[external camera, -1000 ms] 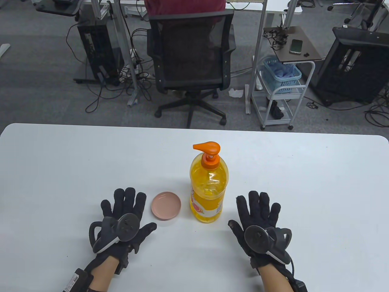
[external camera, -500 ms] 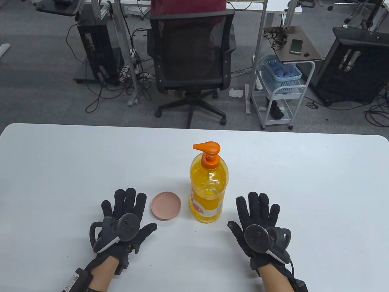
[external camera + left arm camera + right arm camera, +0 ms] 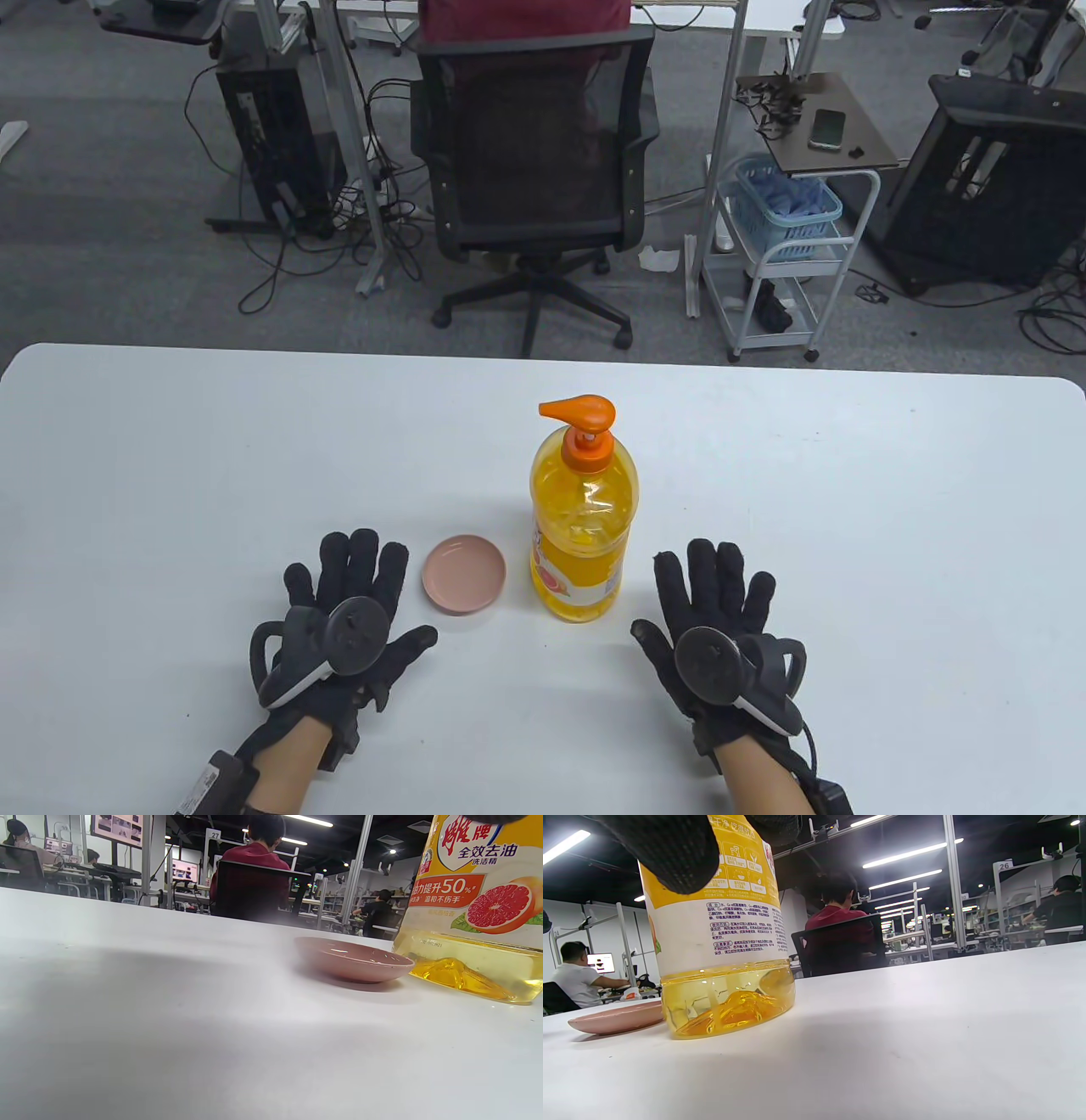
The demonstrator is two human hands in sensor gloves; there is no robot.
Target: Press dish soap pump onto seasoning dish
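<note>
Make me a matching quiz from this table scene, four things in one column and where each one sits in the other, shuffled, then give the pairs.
Things:
1. dish soap bottle
2. seasoning dish
3. left hand
4. right hand

Places:
A. flat on the table, right of the bottle
B. upright at the table's middle
C. flat on the table, left of the dish
D. just left of the bottle's base

Pairs: 1-B, 2-D, 3-C, 4-A

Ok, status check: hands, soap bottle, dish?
Left hand and right hand both flat on table, holding nothing. Soap bottle upright, pump untouched. Pink dish left of bottle, looks dry. Nothing in the way.
</note>
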